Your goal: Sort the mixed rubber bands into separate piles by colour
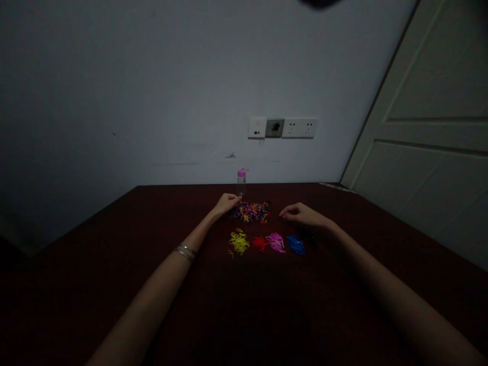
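A heap of mixed small rubber bands [251, 212] lies on the dark red table. At its upper left edge is my left hand [227, 202], fingertips drawn together in a pinch; what is between them is too small to make out. My right hand [300, 213] hovers just right of the heap, fingers loosely curved and slightly apart, with nothing visible in them. Nearer to me are sorted piles in a row: yellow bands [239, 242], red bands [260, 243], pink bands [276, 242] and blue bands [295, 244]. Beside the blue pile, something dark is hard to make out.
A clear bottle with a pink cap [241, 182] stands behind the heap, close to my left fingertips. The table [244, 305] meets a pale wall [183, 101] bearing sockets [299, 128]. A panelled door [427, 132] rises at the right.
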A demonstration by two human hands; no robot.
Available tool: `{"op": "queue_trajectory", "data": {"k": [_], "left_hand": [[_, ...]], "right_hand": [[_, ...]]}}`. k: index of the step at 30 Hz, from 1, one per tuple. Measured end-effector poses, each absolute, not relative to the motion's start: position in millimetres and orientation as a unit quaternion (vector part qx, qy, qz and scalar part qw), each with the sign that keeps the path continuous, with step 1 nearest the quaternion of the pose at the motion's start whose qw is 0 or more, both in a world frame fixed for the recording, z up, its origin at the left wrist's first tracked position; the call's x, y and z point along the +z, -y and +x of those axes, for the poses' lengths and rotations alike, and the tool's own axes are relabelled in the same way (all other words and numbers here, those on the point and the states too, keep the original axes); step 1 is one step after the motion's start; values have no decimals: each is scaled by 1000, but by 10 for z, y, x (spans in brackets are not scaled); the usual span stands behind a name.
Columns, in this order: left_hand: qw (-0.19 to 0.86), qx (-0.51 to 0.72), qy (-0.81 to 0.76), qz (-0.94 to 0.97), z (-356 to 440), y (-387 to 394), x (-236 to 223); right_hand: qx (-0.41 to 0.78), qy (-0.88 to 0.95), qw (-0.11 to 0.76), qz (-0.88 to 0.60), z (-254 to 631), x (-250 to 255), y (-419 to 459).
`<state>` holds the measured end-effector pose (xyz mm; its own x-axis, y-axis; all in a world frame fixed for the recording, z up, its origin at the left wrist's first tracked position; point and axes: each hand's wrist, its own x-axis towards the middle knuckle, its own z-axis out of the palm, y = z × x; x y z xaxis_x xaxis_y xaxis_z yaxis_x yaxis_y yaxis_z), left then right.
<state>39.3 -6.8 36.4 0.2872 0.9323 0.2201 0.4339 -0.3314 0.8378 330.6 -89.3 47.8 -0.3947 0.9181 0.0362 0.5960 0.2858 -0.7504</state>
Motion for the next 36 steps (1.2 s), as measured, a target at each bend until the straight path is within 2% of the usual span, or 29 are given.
{"op": "queue_trajectory", "data": {"k": [9, 22, 36], "left_hand": [[391, 434, -529, 616, 114, 19, 233], [351, 423, -537, 640, 121, 10, 177], [341, 429, -531, 647, 112, -26, 134]], "right_hand": [[249, 799, 251, -487, 3133, 362, 568], [149, 823, 244, -490, 3005, 177, 371], [202, 791, 287, -502, 3057, 202, 462]]}}
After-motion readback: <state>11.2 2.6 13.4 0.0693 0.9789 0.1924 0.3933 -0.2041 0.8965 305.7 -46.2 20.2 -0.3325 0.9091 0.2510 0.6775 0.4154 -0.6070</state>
